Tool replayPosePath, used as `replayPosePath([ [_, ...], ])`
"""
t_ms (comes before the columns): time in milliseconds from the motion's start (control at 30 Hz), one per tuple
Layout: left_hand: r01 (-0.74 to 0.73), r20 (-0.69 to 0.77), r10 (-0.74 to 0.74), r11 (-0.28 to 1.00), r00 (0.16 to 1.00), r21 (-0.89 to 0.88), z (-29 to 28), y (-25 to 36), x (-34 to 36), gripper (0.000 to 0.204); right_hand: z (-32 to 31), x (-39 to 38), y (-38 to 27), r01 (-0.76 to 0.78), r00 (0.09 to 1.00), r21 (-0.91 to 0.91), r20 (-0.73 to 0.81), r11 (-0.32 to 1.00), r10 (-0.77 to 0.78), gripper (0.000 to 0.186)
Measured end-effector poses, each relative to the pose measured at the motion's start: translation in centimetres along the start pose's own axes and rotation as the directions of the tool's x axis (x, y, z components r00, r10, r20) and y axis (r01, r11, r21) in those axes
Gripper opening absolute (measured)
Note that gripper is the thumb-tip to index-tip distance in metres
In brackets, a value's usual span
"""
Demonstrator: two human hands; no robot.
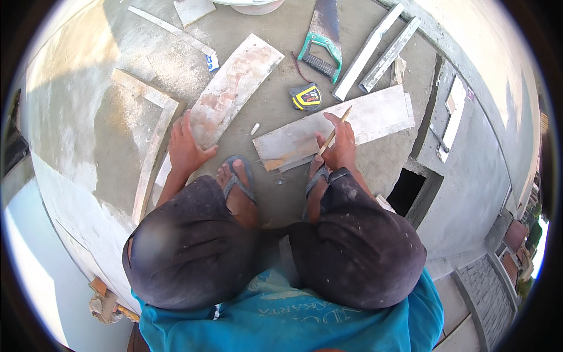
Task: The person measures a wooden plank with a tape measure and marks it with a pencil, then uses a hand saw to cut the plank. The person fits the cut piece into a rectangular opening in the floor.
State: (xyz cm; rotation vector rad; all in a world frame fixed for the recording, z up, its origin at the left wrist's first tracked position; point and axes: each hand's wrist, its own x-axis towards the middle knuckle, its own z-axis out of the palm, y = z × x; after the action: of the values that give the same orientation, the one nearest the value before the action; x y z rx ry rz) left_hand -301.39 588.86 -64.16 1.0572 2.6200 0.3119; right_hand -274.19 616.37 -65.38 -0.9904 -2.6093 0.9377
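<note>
My left hand (189, 146) lies with fingers spread on a long, worn wooden board (234, 88) with pale and reddish patches. My right hand (341, 150) is closed around a thin pencil (345, 117), its tip pointing up and away from me. Beneath that hand lies a shorter whitish board (375, 117), slanting up to the right. A yellow and black tape measure (306, 97) sits beyond this board. Between the two boards rests a small white stick (255, 129).
A handsaw (321, 50) with a green and black handle lies ahead, beside two narrow strips (369, 51). An L-shaped wooden frame (153, 132) is at left. Sawdust covers the concrete there. A rectangular hole (406, 190) opens at right. My sandalled feet (237, 182) stand between the boards.
</note>
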Motion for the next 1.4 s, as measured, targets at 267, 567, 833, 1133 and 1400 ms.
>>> replayPosePath([
  [267, -0.041, 0.033, 0.043, 0.997, 0.999, -0.070, 1.2, -1.1, 0.2, 0.113, 0.7, 1.7, 1.6, 0.162, 0.987, -0.020, 0.013, 0.987, -0.162, 0.061],
  [567, -0.142, -0.079, 0.153, 0.981, 0.985, 0.136, 1.8, -1.5, 0.0, 0.093, 1.4, 9.0, 0.0, 0.409, 0.907, -0.050, 0.138, 0.911, -0.399, 0.058],
  [833, 0.227, 0.420, 0.058, 0.770, 0.906, -0.597, 1.3, 8.1, -0.1, 0.044, 3.2, 6.3, -5.9, 0.449, 0.877, 0.108, 0.138, 0.887, -0.461, 0.046],
  [1133, -0.030, 0.243, 0.101, 0.959, 0.965, -0.283, 7.5, 8.3, 2.0, 0.021, -0.3, 5.6, -5.3, -0.229, 0.913, 0.512, 0.407, 0.828, 0.001, 0.034],
  [1400, -0.018, 0.142, 0.124, 0.812, 0.982, -0.583, 5.3, 9.5, 0.7, 0.020, 2.1, 4.7, -5.3, -0.379, 0.907, 0.628, 0.398, 0.680, 0.139, 0.015],
])
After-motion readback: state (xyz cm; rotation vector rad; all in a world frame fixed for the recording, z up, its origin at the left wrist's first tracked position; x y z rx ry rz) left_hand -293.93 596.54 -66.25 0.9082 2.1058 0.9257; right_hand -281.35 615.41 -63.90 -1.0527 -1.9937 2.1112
